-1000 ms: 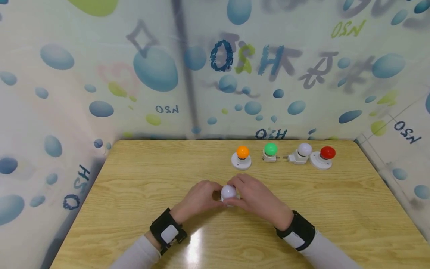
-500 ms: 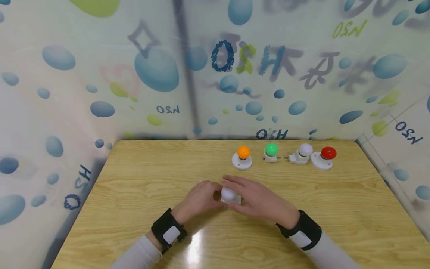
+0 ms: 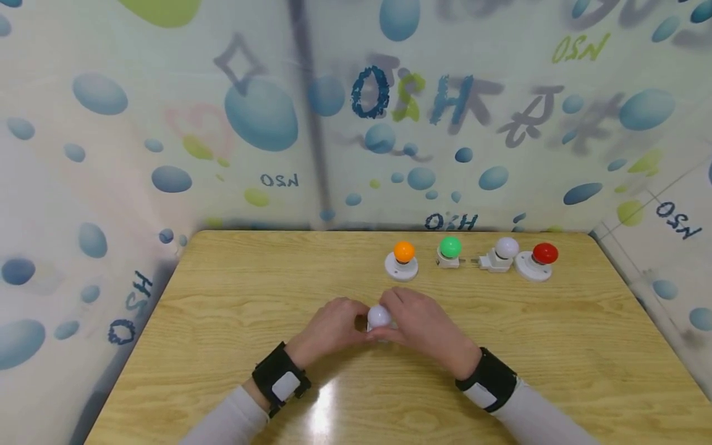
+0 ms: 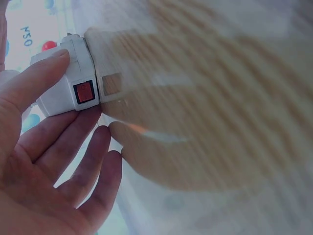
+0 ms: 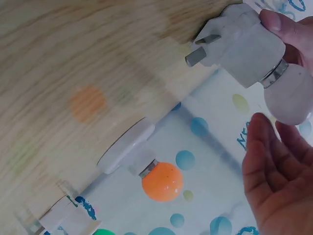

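Low over the middle of the table, my left hand (image 3: 334,324) grips a white plug-in lamp socket (image 4: 80,68). Its thumb lies along the casing, with the fingers on the opposite side. A red switch (image 4: 84,91) shows on the socket's face, and two metal prongs (image 5: 196,57) stick out in the right wrist view. Screwed or seated in the socket is a white round light bulb (image 3: 379,315), with a silver collar between them. My right hand (image 3: 425,324) holds this bulb, thumb on the near side and fingers on the far side.
Along the table's back stand an orange bulb (image 3: 404,251) on a round base, a green bulb (image 3: 450,247) in a plug-in socket, a second white bulb (image 3: 507,248) in a plug-in socket, and a red bulb (image 3: 545,253) on a round base. A patterned wall sheet (image 3: 222,204) hangs behind.
My right hand loosened and spread around the bulb half a second ago, and its fingers have closed in on it again. The left hand keeps its grip on the socket in place.
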Tool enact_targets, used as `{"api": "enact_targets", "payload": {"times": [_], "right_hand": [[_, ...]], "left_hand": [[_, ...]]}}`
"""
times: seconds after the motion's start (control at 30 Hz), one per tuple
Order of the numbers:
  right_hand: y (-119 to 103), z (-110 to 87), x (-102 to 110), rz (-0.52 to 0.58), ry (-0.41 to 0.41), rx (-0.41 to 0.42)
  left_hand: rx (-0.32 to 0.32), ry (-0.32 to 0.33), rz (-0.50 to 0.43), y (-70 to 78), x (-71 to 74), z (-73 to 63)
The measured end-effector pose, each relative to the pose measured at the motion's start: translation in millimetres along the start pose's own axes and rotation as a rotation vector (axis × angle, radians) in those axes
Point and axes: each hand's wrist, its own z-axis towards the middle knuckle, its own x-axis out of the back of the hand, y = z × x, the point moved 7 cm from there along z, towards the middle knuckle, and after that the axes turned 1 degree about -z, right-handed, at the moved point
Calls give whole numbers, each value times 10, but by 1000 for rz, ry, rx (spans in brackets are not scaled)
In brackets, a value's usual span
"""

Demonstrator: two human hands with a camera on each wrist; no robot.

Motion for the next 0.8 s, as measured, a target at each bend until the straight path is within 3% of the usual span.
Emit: {"api": "enact_targets", "payload": {"times": [0.1, 0.2, 0.37, 0.47, 0.8], "right_hand": [[42, -10, -7, -15, -37, -51], [81, -23, 11, 41, -104, -73], [39, -47, 41, 223, -255, 27], [-12, -55, 49, 270, -290, 97], [-12, -1, 16, 130, -40, 76]], "left_hand": [[-7, -1, -3, 9, -8, 3], [-16, 4, -10, 17, -11, -4], [-21, 1, 0, 11, -15, -16], [-14, -4, 10, 6, -14, -15], [-10, 18, 17, 3, -8, -12]]}}
